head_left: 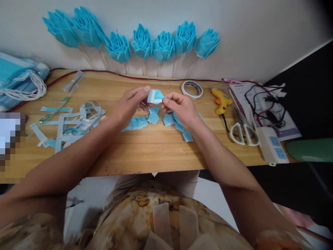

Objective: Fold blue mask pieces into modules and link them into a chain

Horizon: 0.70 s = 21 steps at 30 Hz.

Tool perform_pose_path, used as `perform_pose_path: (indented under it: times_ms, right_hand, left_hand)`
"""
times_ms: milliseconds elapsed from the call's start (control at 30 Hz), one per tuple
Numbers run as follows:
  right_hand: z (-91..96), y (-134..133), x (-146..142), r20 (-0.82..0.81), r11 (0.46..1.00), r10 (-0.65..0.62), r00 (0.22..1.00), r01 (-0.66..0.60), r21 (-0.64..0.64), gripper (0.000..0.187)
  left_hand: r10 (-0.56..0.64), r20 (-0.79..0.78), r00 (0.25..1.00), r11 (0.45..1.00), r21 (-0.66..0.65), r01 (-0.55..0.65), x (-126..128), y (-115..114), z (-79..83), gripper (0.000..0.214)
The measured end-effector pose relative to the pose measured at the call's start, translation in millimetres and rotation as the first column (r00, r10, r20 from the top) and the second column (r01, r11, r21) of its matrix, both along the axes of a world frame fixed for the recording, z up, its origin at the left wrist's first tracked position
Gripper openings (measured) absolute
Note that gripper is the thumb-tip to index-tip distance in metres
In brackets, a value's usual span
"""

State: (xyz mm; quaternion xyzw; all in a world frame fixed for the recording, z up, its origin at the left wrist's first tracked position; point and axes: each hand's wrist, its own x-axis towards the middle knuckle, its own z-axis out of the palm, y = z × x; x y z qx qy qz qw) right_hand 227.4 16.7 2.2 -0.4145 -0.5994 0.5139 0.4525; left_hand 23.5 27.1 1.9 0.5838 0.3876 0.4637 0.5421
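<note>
Between my two hands, above the table, is a folded blue fabric piece (156,98) with strips of white tape on it. My left hand (134,102) grips its left edge, thumb on top. At its right corner my right hand (180,106) pinches it between thumb and fingertips. Below the hands lie several small blue folded petals: a row (135,123) at the left, one petal (153,116) in the middle, and more petals (187,135) partly hidden under my right hand.
Blue fabric flowers (142,41) on sticks lean on the wall. Cut-off strips (61,130) and stacked face masks (19,78) lie left. Toward the right are a tape roll (192,89), a yellow glue gun (221,99), scissors (244,133) and a power strip (273,146).
</note>
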Motion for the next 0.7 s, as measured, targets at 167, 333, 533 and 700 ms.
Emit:
perform_pose_path:
  times_ms: [167,333,533,700]
  right_hand:
    - [-1.3,0.6,0.0,0.006,0.999,-0.017,1.000,0.017,0.037,0.034]
    - [2.6,-2.1,-0.8,0.014,1.000,-0.008,1.000,0.008,0.017,0.034]
    - [4.7,-4.7,-3.6,-0.048,0.999,0.012,0.999,-0.014,-0.053,0.038]
    - [1.7,-3.8,-4.2,-0.130,0.995,0.022,0.991,-0.035,-0.096,0.043]
  left_hand:
    - [-0.008,-0.048,0.999,1.000,-0.004,0.008,-0.5,-1.8,1.6,0.021]
    - [0.002,-0.085,0.996,1.000,0.012,-0.001,-1.6,-3.3,5.1,0.021]
    - [-0.115,0.090,0.989,0.984,-0.129,0.126,4.2,-6.9,9.1,0.034]
    - [-0.122,0.131,0.984,0.977,-0.160,0.143,5.8,-7.3,8.9,0.038]
